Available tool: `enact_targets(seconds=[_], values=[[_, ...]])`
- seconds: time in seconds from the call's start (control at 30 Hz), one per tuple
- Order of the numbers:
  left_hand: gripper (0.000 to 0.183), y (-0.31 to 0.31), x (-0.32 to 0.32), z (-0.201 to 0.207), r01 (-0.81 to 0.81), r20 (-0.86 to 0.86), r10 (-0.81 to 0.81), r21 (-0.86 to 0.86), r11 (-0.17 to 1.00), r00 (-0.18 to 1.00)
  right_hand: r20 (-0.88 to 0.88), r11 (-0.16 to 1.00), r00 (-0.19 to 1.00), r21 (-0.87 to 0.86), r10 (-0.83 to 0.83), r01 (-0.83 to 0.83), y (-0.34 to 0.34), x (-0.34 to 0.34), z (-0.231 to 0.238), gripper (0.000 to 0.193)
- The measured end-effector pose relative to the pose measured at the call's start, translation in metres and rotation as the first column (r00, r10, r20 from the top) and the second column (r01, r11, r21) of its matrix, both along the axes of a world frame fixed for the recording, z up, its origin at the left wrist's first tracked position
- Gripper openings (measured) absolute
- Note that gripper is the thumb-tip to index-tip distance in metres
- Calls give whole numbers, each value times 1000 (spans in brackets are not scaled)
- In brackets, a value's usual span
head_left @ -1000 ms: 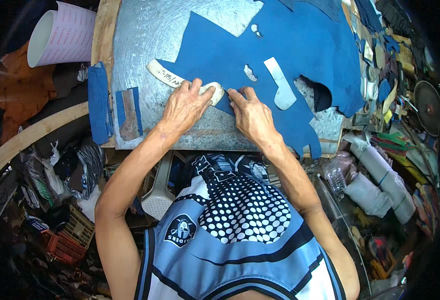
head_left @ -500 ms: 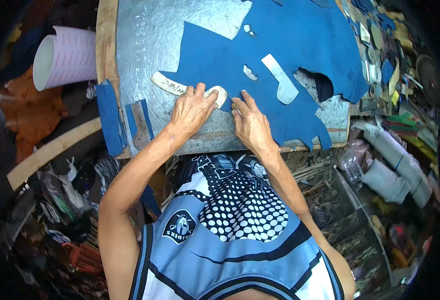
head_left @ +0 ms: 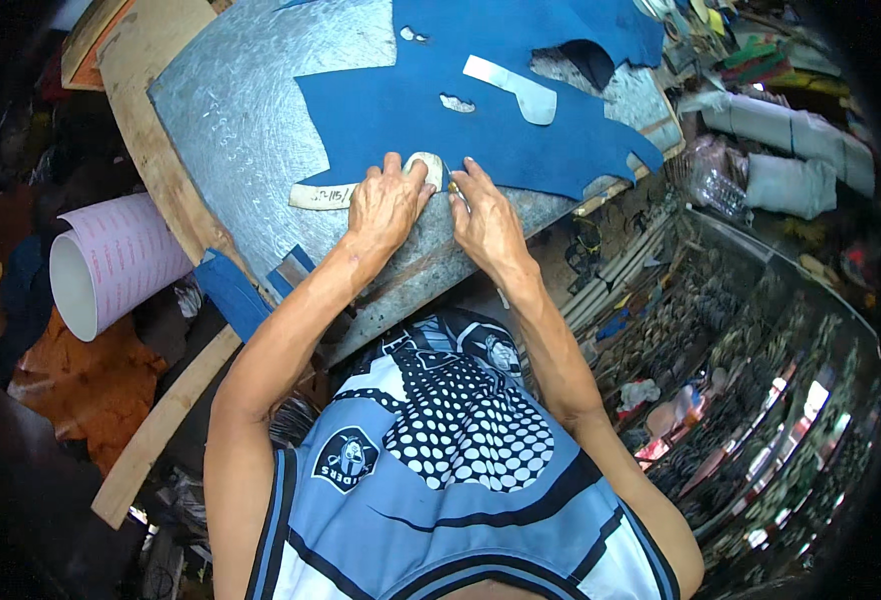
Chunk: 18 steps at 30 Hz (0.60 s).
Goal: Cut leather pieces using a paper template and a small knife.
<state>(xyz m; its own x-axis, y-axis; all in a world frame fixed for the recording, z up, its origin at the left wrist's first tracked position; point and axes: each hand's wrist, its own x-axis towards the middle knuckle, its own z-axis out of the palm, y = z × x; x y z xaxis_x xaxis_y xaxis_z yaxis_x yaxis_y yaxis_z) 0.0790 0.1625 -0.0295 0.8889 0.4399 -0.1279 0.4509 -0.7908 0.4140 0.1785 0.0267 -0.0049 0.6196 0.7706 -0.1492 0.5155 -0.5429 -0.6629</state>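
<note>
My left hand [head_left: 389, 208] presses a curved cream template [head_left: 313, 197] down with spread fingertips, near the front edge of a blue sheet [head_left: 371, 115] that looks like leather. The template's rounded end shows beyond my fingers; its middle is under the hand. Close beside that end, my right hand [head_left: 491, 225] is closed around a small tool with a yellowish part [head_left: 453, 186]. Most of this tool is hidden by the fingers, so its kind is unclear. Farther back on the blue sheet lies a whitish template [head_left: 533, 98] with one broad, rounded end. Several cut-out holes show in the sheet.
The sheet lies on a scratched metal tabletop [head_left: 221, 95] with a wooden border [head_left: 151, 120]. At left are a pinkish-white roll [head_left: 126, 255], brown leather [head_left: 86, 385] and a wooden strip [head_left: 166, 430]. Wrapped bundles [head_left: 791, 185] sit at right, above a cluttered bin.
The view has turned, so the table looks rotated counterclockwise. My right hand has come closer to the template's rounded end. My left hand still presses on the template.
</note>
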Motion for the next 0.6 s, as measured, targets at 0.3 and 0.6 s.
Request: enact_targets(seconds=[0.3,0.6], values=[[29,5,-2,-7,61,40,-62,26,998,997,56,995,994,33,-94,92,-19,-60,-9,36],[28,-7,-50,7,39,298,32,-231,972,954,210,995,974,64,-87,75,-32,-55,6,37]])
